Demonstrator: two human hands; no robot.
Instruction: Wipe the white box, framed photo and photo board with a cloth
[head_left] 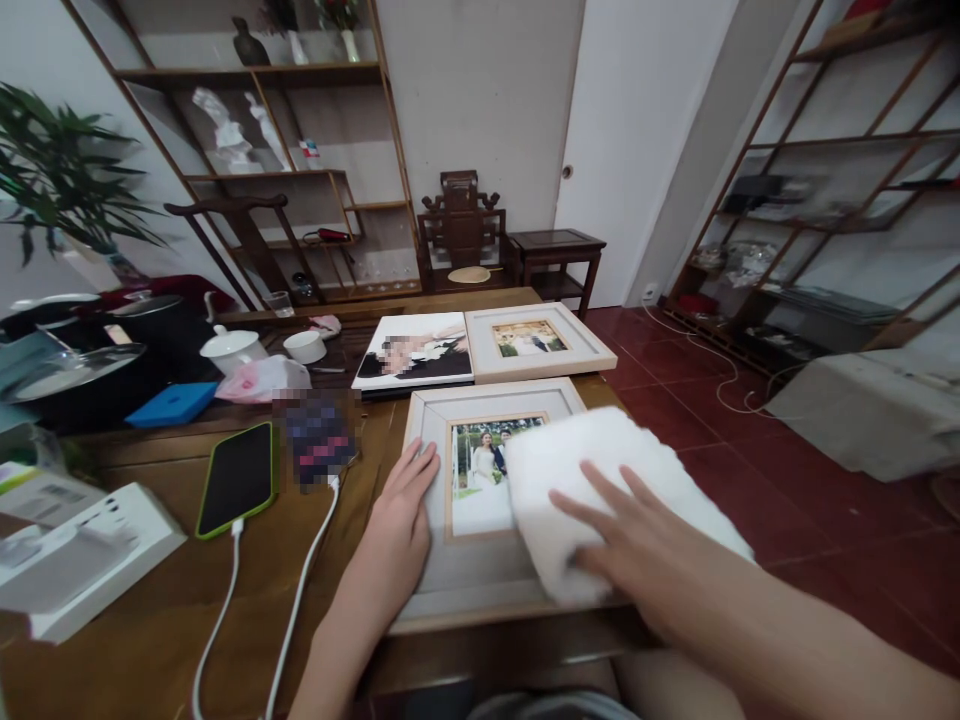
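A light wooden picture frame lies flat near the table's front edge, with a photo of a couple in its middle. My left hand rests on the frame's left border, its fingers stretched out flat. Under my right hand is a folded white towel, lying over the right part of the frame and some of the photo. The fingers of that hand are spread and pressed into the cloth. The towel's far end hangs past the frame's right side.
Behind it lie a second frame and a photo panel. To the left are a green-edged phone, a white charging cable, a white box, a blue box, a teapot and a dark pot.
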